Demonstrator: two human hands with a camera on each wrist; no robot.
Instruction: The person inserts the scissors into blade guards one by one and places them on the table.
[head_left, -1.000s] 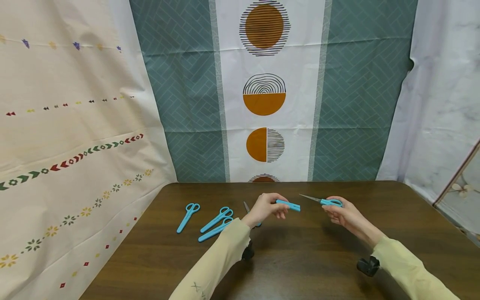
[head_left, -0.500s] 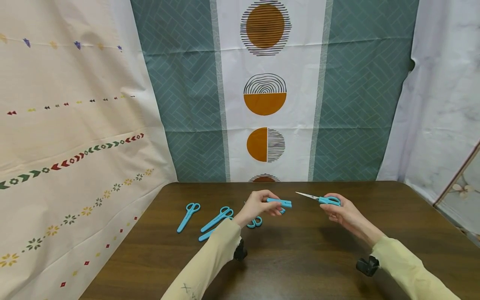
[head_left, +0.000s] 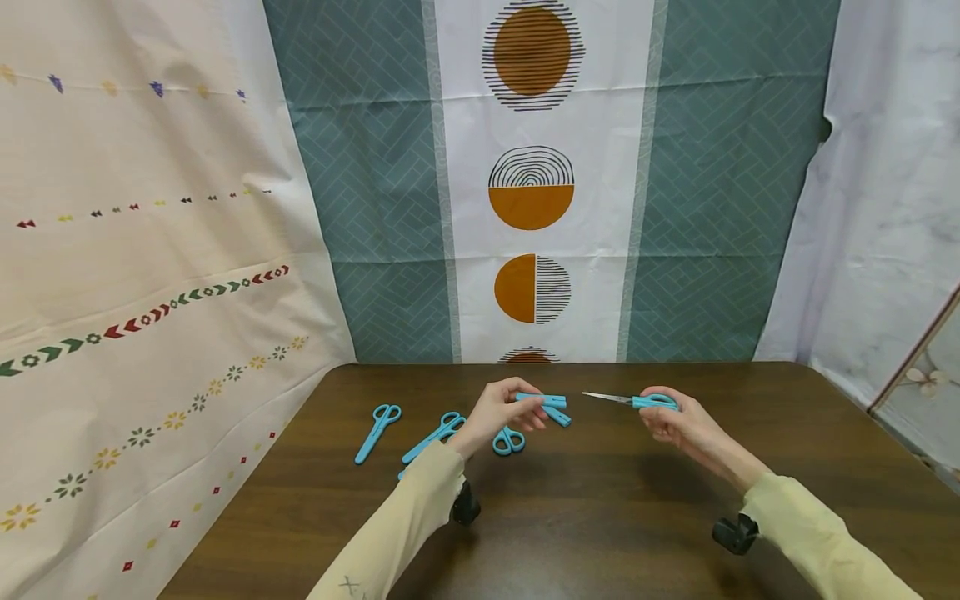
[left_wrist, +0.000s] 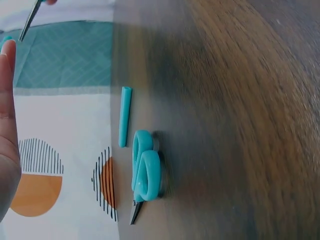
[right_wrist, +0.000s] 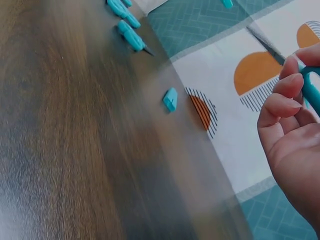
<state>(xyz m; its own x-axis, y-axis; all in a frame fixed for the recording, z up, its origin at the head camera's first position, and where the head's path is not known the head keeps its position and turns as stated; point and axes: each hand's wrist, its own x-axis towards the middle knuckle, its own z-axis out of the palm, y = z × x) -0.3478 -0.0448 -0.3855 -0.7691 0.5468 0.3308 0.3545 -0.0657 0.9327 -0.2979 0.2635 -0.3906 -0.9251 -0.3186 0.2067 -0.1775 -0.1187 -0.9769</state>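
Note:
Between the thumb and fingers of my left hand (head_left: 504, 414) is a blue scissors sheath (head_left: 551, 401), held above the table with its end toward the right. My right hand (head_left: 678, 423) grips the blue handles of a pair of scissors (head_left: 654, 402), bare blades pointing left at the sheath across a small gap. The right wrist view shows these scissors (right_wrist: 311, 90) held at the handles. Below the left hand lie bare-bladed scissors (left_wrist: 147, 172), and a loose sheath (left_wrist: 125, 117) is beside them. In the head view the left hand hides those blades.
Left on the brown table (head_left: 600, 517) lie sheathed scissors (head_left: 377, 433), with a second sheathed pair (head_left: 431, 439) nearer the left arm. A third is mostly hidden behind the left sleeve (head_left: 405, 517). Patterned cloths (head_left: 397, 308) hang past the table's far edge.
My left hand has drawn left with its sheath, uncovering the loose sheath and scissors handles on the table. The right hand has shifted slightly left, its scissors now more level.

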